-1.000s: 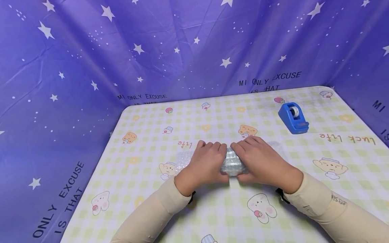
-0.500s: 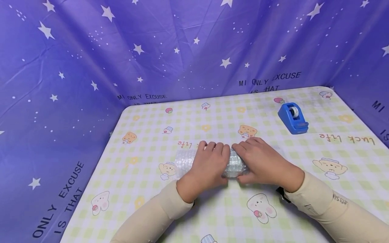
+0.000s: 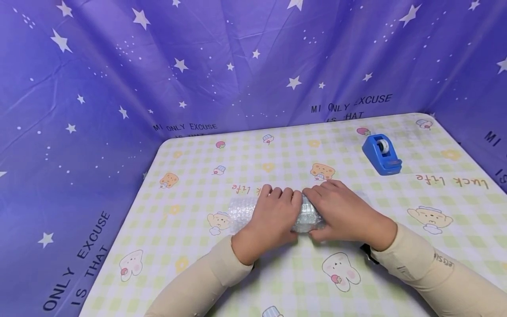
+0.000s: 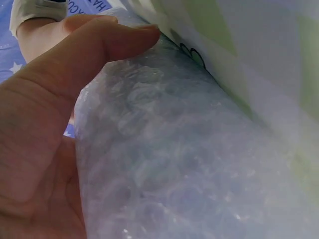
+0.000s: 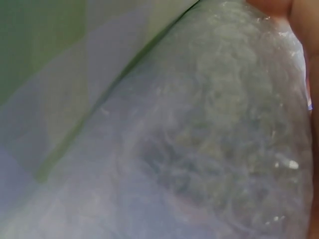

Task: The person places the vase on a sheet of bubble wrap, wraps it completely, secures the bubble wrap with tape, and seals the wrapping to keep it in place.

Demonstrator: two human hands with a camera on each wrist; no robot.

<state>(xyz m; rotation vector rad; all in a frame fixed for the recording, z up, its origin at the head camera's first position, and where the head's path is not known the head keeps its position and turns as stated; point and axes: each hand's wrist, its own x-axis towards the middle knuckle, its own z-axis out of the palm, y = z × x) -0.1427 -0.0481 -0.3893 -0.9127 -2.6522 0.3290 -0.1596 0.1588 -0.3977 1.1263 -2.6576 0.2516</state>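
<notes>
A roll of clear bubble wrap (image 3: 309,215) lies across the middle of the table, and both hands grip it from above, side by side. My left hand (image 3: 273,218) curls its fingers over the far side, its thumb on the near side; the roll's left end extends past it. In the left wrist view the thumb presses along the bubble wrap (image 4: 149,149). My right hand (image 3: 342,211) holds the roll the same way, a short stretch of wrap showing between the hands. The bubble wrap (image 5: 224,124) fills much of the right wrist view. Whatever is inside the roll is hidden.
A blue tape dispenser (image 3: 382,154) with a tape roll in it stands at the back right of the table. The table (image 3: 198,171) wears a green-checked cloth with cartoon prints. A purple curtain (image 3: 237,66) with stars hangs behind and at the sides.
The bubble wrap has turned under the hands; its left end, flatter before, now looks rounded. My left hand has shifted slightly right and nearer me. The right hand has barely moved.
</notes>
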